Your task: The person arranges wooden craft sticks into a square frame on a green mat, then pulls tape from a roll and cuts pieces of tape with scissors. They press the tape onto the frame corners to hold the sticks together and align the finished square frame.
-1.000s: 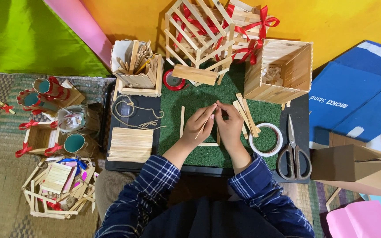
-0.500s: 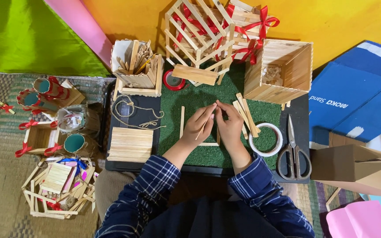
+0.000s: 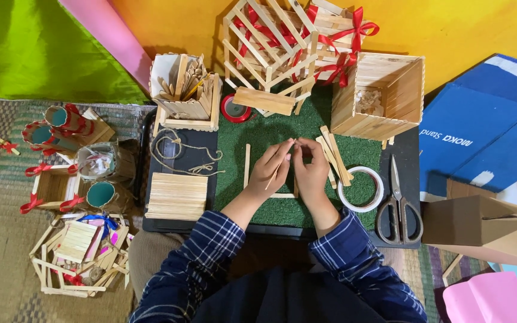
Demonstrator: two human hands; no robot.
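Left hand (image 3: pixel 268 169) and right hand (image 3: pixel 311 170) meet fingertip to fingertip over the green mat (image 3: pixel 252 134), both pinching one thin wooden stick (image 3: pixel 277 169), apparently fitting it into the partial stick frame (image 3: pixel 270 179) flat beneath; the contact point is hidden. Judged next need: fine alignment. Loose sticks (image 3: pixel 334 154), tape ring (image 3: pixel 360 189) and scissors (image 3: pixel 398 203) crowd the right.

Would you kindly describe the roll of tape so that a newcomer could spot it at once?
Start at the green turf mat. At its right edge, beside the right hand and left of the scissors, lies the roll of tape: the only flat white ring, with turf showing through its middle.
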